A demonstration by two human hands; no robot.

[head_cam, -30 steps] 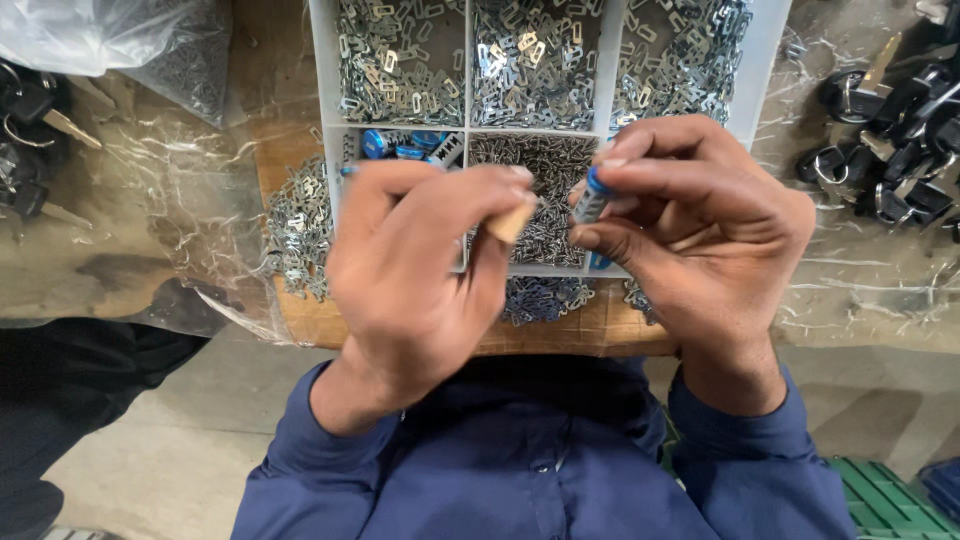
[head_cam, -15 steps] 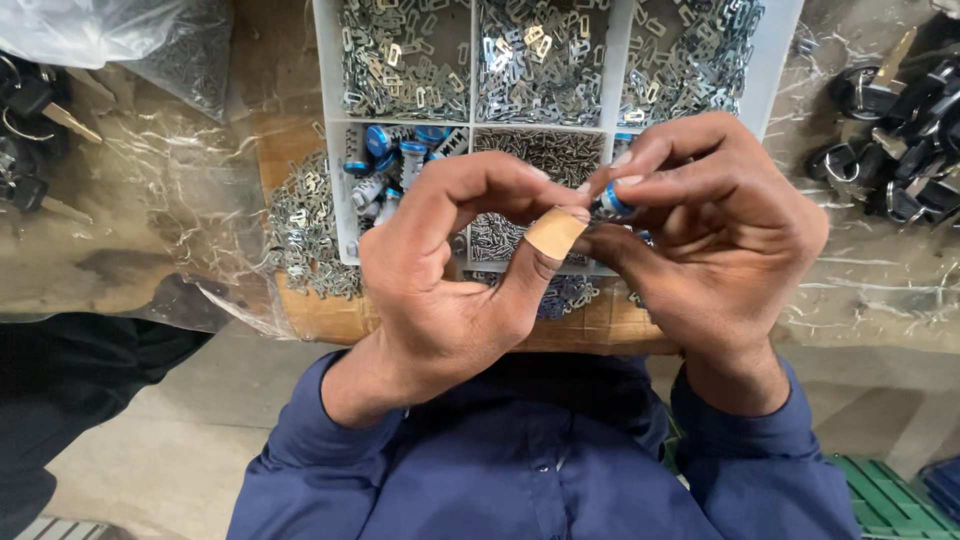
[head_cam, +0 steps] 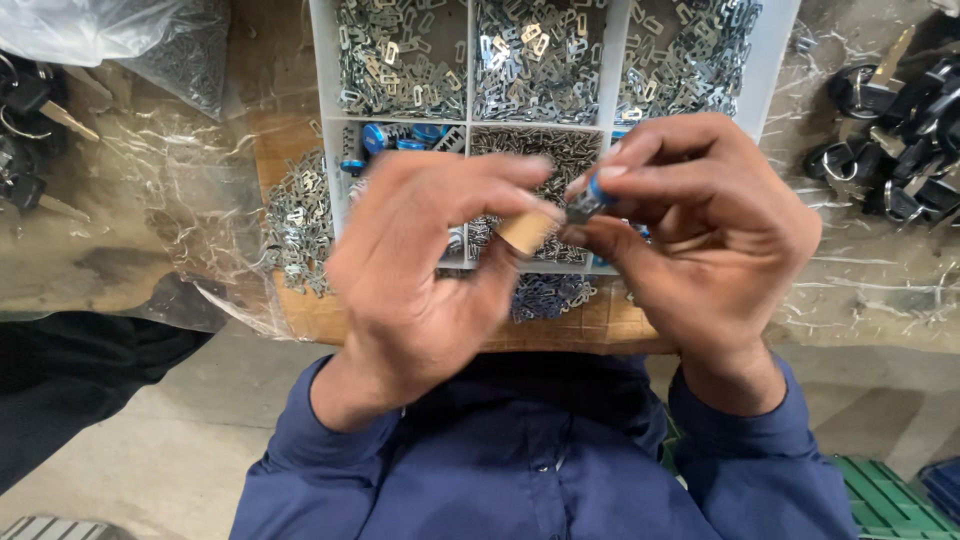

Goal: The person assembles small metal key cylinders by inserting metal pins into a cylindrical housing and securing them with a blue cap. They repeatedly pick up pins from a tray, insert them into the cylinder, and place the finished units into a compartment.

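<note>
Your right hand [head_cam: 700, 240] pinched a small cylindrical part with a blue cap [head_cam: 590, 195] between thumb and fingertips, holding it above the lower middle compartment of the white divided tray [head_cam: 325, 110]. Your left hand [head_cam: 430, 270] met it from the other side, its fingers curled and its taped thumb tip [head_cam: 525, 233] pressed against the part's grey metal end; whether that hand truly gripped the part or merely steadied it could not be told, since motion blur softened the fingertips. The tray was of smooth white plastic with thin straight walls, and its upper compartments held heaps of small flat stamped metal plates [head_cam: 400, 50], silvery with a few brass-coloured ones, most pierced by rectangular slots. A lower left compartment held more blue-capped cylinders [head_cam: 395, 138], partly covered by your left hand. Loose plates [head_cam: 295, 225] lay spilled on the wooden board [head_cam: 590, 325] beside and below the tray, over crinkled clear plastic sheeting [head_cam: 160, 180] that glinted with creases. At the right edge lay a pile of black-headed keys on rings [head_cam: 900, 120], cut off by the frame; more keys [head_cam: 35, 110] showed at the left edge. Your blue cloth sleeves [head_cam: 760, 460] filled the lower foreground. The tray's top edge and its lower right compartment were out of sight.
</note>
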